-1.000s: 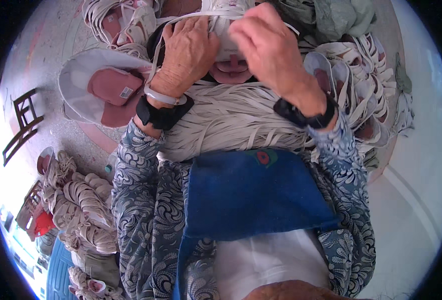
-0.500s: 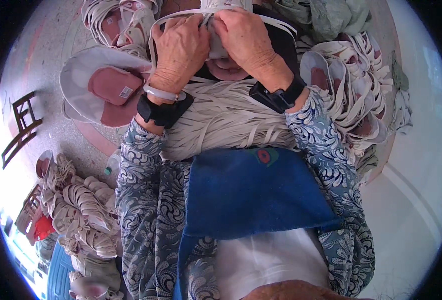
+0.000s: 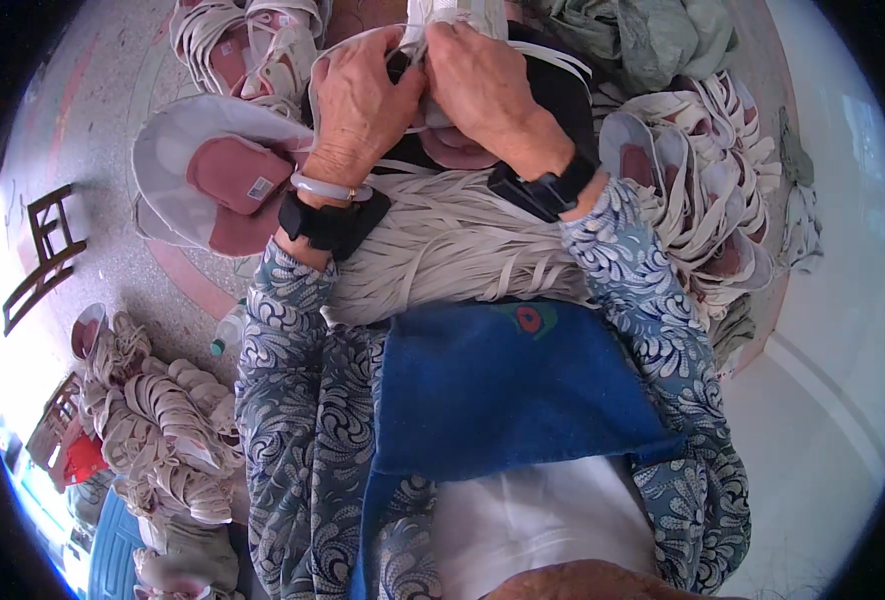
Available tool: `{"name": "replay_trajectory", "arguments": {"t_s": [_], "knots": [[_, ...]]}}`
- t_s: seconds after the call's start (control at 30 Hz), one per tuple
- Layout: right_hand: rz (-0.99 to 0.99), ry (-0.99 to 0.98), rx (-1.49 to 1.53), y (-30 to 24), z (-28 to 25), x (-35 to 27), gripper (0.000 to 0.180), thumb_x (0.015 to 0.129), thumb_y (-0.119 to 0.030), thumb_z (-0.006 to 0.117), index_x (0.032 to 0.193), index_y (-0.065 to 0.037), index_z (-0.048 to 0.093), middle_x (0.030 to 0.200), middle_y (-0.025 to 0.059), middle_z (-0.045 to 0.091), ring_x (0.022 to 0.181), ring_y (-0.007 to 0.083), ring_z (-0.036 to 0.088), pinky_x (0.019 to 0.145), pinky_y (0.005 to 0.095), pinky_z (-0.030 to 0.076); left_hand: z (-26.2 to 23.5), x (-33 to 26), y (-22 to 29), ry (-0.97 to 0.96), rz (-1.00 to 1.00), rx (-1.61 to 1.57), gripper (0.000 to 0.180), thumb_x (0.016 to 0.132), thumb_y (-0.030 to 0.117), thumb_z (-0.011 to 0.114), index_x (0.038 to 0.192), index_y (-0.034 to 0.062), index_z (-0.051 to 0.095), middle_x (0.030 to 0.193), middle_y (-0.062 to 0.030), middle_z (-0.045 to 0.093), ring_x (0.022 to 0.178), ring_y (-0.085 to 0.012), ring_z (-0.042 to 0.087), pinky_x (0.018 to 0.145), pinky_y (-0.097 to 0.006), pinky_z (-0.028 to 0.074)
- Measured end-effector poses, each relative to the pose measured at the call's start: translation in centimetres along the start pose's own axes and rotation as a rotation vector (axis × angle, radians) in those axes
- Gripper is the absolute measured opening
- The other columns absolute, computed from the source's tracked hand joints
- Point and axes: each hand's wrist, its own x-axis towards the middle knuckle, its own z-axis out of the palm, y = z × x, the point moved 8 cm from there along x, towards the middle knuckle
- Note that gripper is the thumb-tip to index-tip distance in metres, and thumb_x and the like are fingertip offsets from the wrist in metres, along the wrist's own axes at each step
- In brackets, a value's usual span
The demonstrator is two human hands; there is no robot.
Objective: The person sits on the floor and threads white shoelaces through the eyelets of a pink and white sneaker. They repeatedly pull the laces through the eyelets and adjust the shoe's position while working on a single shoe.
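A pale shoe upper [image 3: 457, 14] with a pink lining lies at the top of the view, partly hidden by my hands. My left hand [image 3: 367, 100] is closed, with thumb and fingers pinching at the upper's middle opening. Right beside it my right hand [image 3: 487, 92] is closed too, its fingertips bent down on the upper. A white shoelace loops round the far side of my left hand. Whether the fingertips also grip the lace is hidden. A thick bundle of flat off-white laces [image 3: 452, 240] lies across my lap, below my wrists.
To the left lies a large white upper with a pink lining [image 3: 237, 175]. Stacks of uppers stand at the far left [image 3: 212, 45], right [image 3: 682, 165] and lower left [image 3: 167, 410]. A bottle [image 3: 229, 330] and a dark wooden chair [image 3: 47, 255] are on the left.
My fingers have shifted on the upper; a dark gap now shows between my left thumb and fingers. The right hand and wrist have moved slightly left. The lace beside my left hand has shifted.
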Motion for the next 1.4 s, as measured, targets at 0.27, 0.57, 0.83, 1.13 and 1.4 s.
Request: {"name": "replay_trajectory", "arguments": {"t_s": [0.27,0.57,0.83,1.13,1.4], "knots": [[0.254,-0.719,1.069,-1.5,-6.0,-4.7,0.015,0.085,-0.015,0.057,0.086,0.0,0.06,0.068,0.0143,0.061,0.055,0.0281,0.058,0.052,0.0373,0.046,-1.7,-2.9,0.8,-0.349,-0.481,-0.638,0.034,0.094,0.031,0.056,0.099,-0.0008,0.065,0.087,-0.0085,0.068,0.076,-0.0138,0.062,0.073,-0.029,0.049],[-0.468,-0.91,1.264,-9.6,-10.4,-11.3,0.022,0.089,-0.024,0.058,0.092,-0.002,0.062,0.07,0.01,0.059,0.067,0.0181,0.059,0.065,0.0339,0.047,3.7,-3.7,5.2,-0.67,-0.401,-0.993,0.04,0.102,0.029,0.04,0.113,-0.004,0.058,0.058,0.0026,0.041,0.052,-0.009,0.044,0.056,-0.022,0.046],[0.784,-0.474,1.673,3.7,-6.5,-11.8,0.029,0.098,-0.03,0.05,0.104,-0.005,0.062,0.067,0.0005,0.06,0.046,0.0053,0.047,0.052,0.0195,0.043,-1.8,-7.5,21.3,-0.812,0.369,-1.205,0.026,0.094,0.025,0.053,0.108,0.0035,0.061,0.086,-0.0081,0.064,0.067,-0.0189,0.06,0.06,-0.032,0.049],[0.471,-0.615,1.656,2.4,-6.7,-10.4,0.033,0.099,-0.028,0.047,0.105,0.002,0.059,0.052,-0.0037,0.044,0.039,0.0019,0.036,0.039,0.0175,0.031,-0.4,-10.6,22.0,-1.486,0.175,-1.038,0.032,0.097,0.027,0.051,0.112,0.0003,0.059,0.087,-0.0147,0.066,0.079,-0.0224,0.064,0.07,-0.036,0.05],[0.341,-0.82,1.431,-0.8,-5.7,-11.3,0.029,0.098,-0.023,0.047,0.1,0.002,0.06,0.053,-0.0017,0.047,0.039,0.0033,0.04,0.038,0.0181,0.033,-1.1,-2.2,2.7,-0.317,-0.431,-0.383,0.026,0.093,0.023,0.059,0.1,-0.0013,0.062,0.077,-0.0026,0.062,0.071,-0.011,0.059,0.061,-0.025,0.047]]}}
